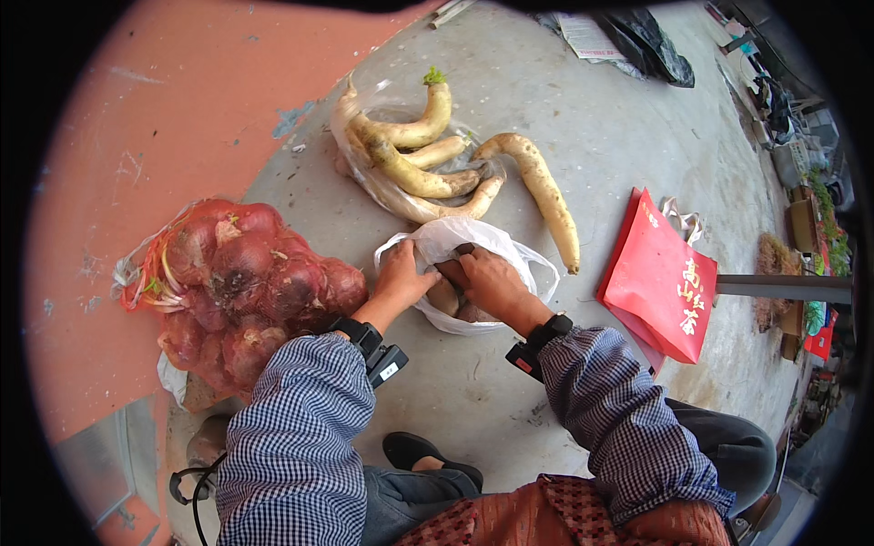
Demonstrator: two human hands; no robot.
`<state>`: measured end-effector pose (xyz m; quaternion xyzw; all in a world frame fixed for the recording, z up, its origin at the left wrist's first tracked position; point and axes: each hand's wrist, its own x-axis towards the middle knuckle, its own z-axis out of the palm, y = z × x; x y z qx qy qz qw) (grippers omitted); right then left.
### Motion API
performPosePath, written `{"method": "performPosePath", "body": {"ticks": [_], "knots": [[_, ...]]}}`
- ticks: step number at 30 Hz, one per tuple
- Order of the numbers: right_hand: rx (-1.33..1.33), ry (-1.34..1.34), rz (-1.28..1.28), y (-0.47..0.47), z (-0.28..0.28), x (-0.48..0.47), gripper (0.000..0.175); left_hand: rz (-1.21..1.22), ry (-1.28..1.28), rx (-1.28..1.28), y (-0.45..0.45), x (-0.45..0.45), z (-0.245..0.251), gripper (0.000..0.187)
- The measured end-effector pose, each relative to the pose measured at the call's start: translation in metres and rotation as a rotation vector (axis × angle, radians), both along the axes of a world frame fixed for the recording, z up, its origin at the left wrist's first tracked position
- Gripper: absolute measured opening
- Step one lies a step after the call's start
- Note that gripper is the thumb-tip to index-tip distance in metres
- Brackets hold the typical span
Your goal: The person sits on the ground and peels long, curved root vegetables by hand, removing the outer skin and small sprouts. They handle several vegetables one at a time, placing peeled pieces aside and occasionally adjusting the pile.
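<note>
A white plastic bag (478, 235) sits on the concrete floor before me with its mouth spread. Inside it are several brown tubers (442, 297), perhaps sweet potatoes. My left hand (403, 278) grips the bag's left rim, its thumb on the inner side beside the tubers. Reaching in from the right, my right hand (497, 283) has its fingers curled against a dark brown tuber (450, 270); the fingertips are partly hidden. Just beyond the bag, several white radishes (410, 174) lie in and on a clear plastic bag. One long curved radish (536, 181) rests on the bare floor to their right.
A red mesh sack of red onions (249, 273) lies close to my left forearm. On the right a red paper bag (659, 286) bearing writing stands by a metal pole (778, 285). Black plastic sheeting (645, 44) and a printed paper (588, 35) lie farther off.
</note>
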<state>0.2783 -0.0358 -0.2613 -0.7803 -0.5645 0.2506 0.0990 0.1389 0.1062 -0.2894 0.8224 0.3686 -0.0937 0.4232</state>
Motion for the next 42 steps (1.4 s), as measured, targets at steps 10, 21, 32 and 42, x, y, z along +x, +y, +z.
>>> {"method": "performPosePath", "body": {"ticks": [10, 21, 32, 42], "knots": [[-0.133, 1.544, -0.406, -0.046, 0.020, 0.027, 0.058, 0.092, 0.010, 0.013, -0.008, 0.007, -0.004, 0.046], [-0.151, 0.526, -0.364, -0.041, 0.016, 0.007, 0.036, -0.039, -0.245, -0.021, -0.009, 0.003, -0.007, 0.054], [-0.075, -0.024, -0.096, -0.007, 0.008, -0.040, 0.030, -0.006, 0.036, -0.065, -0.013, 0.004, -0.012, 0.035], [0.008, 0.572, -0.051, -0.032, 0.002, -0.012, 0.057, 0.057, 0.166, 0.129, 0.003, 0.003, -0.018, 0.025]]}}
